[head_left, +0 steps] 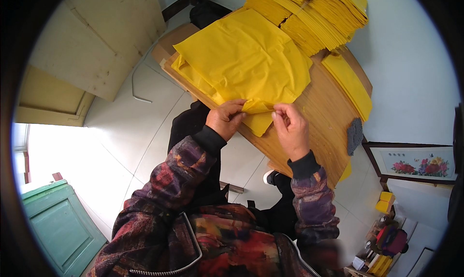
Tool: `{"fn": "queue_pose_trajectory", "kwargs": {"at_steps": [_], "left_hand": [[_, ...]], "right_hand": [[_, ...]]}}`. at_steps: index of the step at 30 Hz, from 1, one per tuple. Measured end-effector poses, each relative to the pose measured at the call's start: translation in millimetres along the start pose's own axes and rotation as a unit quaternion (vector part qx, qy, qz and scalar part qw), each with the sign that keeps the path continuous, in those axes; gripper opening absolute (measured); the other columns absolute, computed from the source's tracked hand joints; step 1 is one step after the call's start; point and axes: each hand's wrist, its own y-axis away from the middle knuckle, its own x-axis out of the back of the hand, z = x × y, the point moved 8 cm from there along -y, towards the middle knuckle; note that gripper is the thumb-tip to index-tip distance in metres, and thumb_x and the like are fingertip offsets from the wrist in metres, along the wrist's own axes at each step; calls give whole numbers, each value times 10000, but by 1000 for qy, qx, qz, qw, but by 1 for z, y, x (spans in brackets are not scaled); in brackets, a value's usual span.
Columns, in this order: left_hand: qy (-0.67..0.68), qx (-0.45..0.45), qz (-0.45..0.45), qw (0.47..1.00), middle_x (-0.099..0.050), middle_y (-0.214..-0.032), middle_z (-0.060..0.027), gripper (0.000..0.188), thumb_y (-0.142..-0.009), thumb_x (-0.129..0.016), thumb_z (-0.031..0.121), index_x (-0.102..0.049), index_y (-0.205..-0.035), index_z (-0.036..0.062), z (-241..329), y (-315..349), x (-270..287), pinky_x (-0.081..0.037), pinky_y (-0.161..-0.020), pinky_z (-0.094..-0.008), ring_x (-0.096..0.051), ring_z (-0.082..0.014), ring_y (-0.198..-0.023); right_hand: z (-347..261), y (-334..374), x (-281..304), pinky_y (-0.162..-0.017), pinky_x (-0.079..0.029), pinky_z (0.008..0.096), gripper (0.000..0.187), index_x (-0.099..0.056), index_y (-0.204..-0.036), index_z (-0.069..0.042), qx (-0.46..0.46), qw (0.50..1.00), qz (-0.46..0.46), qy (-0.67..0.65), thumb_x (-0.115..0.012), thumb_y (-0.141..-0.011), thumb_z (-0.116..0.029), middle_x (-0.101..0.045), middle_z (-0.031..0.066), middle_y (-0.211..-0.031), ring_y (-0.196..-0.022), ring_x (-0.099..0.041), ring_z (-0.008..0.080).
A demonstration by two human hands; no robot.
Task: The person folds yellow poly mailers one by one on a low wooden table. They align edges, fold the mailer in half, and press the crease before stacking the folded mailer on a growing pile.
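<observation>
A large yellow fabric bag (pixel 246 54), thin and creased, lies spread over the near left part of the wooden table (pixel 316 119). Its lower edge is gathered at the table's front, where both my hands work on it. My left hand (pixel 225 119) pinches the folded edge between thumb and fingers. A little to the right, my right hand (pixel 293 129) has thumb and forefinger closed on the same edge. Between them a small flap is folded up, and a corner hangs past the table edge. More yellow fabric shows beneath the bag on the left.
Tall stacks of folded yellow fabric (pixel 328 18) fill the table's back. A flat yellow bundle (pixel 350 86) and a dark grey cloth (pixel 355 135) lie along its right side. A framed flower picture (pixel 415 162) stands at right, a green cabinet door (pixel 63 228) at lower left.
</observation>
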Motion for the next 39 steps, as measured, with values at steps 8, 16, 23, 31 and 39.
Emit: {"fn": "queue_pose_trajectory", "kwargs": {"at_steps": [8,16,23,31,39], "left_hand": [[138,206,-14,969,-692,-1068,-78,193,-863,-677,45,-663,-1046,-15,-26,5,-6,-523,-713,-257,-645,-146,-819],[136,175,-22,975,-677,-1081,-47,170,-878,-669,54,-662,-1034,-13,-20,3,-4,-502,-593,-239,-608,-113,-696],[147,134,-20,980,-661,-1139,-69,143,-878,-666,55,-656,-997,-23,-16,1,-3,-483,-525,-235,-587,-108,-621],[126,120,-20,985,-655,-1149,-82,142,-880,-660,55,-656,-994,-28,-13,0,-2,-494,-562,-240,-594,-119,-649],[140,175,-39,974,-655,-1157,-98,144,-878,-659,55,-657,-997,-27,-17,4,-4,-509,-608,-246,-616,-134,-704]], "right_hand": [[1,47,-25,-711,-501,388,186,-654,-977,-61,99,983,-56,146,-681,-794,-35,-573,80,-914,-853,-589,283],[6,32,-26,-676,-500,390,76,-619,-853,-55,81,989,-81,94,-669,-796,-41,-582,86,-848,-787,-600,304],[12,18,-25,-644,-496,401,59,-617,-855,-42,38,981,-183,46,-640,-843,-95,-621,111,-861,-769,-615,323],[9,9,-24,-637,-492,405,89,-634,-831,-36,32,974,-215,58,-605,-860,-115,-626,116,-840,-744,-614,332],[5,5,-21,-614,-488,397,60,-614,-828,-38,7,979,-198,53,-612,-849,-95,-624,115,-838,-724,-617,320]]}}
